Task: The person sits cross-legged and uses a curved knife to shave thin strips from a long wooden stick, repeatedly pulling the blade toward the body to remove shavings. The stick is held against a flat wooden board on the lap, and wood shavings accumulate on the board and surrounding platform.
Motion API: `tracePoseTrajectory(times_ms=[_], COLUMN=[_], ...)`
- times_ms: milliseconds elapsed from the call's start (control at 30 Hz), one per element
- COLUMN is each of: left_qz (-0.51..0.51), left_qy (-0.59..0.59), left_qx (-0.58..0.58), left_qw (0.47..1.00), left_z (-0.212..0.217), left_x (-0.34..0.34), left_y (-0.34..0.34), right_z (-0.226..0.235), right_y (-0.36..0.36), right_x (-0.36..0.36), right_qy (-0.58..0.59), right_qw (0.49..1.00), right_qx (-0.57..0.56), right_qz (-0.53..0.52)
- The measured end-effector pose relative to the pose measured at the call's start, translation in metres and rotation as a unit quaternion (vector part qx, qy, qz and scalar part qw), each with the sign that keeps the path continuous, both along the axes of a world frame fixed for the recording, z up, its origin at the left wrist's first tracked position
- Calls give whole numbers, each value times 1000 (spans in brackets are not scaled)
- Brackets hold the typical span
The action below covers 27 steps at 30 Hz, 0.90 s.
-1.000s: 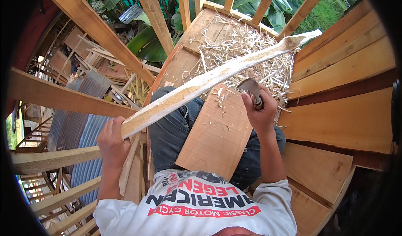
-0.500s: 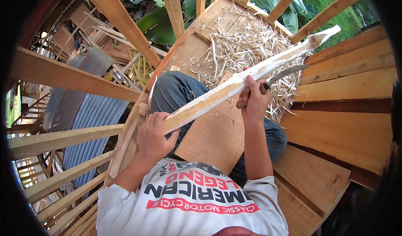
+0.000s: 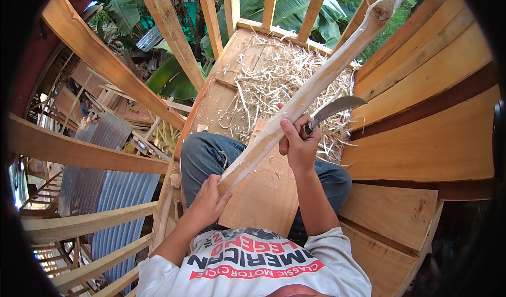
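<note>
A long, pale wooden pole, partly shaved, slants from my lap up to the far right. My left hand is closed around its near end. My right hand grips the handle of a curved knife, while its thumb and fingers also press against the pole's middle. The blade points right, away from the pole. A dark knot marks the pole near its far end. Below the pole, a flat wooden board lies between my legs.
Curly wood shavings cover much of the plank floor ahead. Wooden slats form a railing on the left and front. Wide boards stand along the right. Corrugated metal sheets and scrap timber lie beyond the railing at left.
The pole has swung to a steeper angle, its far end rising. Both hands have shifted with it, the right one leftward, and the knife has turned to show more of its blade.
</note>
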<state>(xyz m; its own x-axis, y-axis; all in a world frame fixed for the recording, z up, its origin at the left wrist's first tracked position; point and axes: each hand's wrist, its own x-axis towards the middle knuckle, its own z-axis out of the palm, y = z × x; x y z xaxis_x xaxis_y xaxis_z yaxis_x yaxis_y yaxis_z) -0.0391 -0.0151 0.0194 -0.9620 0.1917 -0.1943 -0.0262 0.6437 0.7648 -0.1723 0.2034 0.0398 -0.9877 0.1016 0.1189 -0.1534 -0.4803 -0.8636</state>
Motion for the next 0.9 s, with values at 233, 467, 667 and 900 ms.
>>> tracePoseTrajectory(times_ms=[233,467,667,900], left_qz=[-61,-41,-12,62], left_qy=[96,192,173,176], left_qx=[-61,-68,-70,-87], left_qw=[992,978,982,979], left_z=[18,52,72,95], left_x=[-27,-54,-49,-30], left_y=[8,15,5,-29], right_z=[56,88,108,128], right_y=[12,10,19,24], right_x=[-17,-67,-109,-132], right_qy=[98,198,217,256], right_qw=[991,947,917,852], right_qx=[89,253,333,436], right_qz=[14,-18,-44,-133])
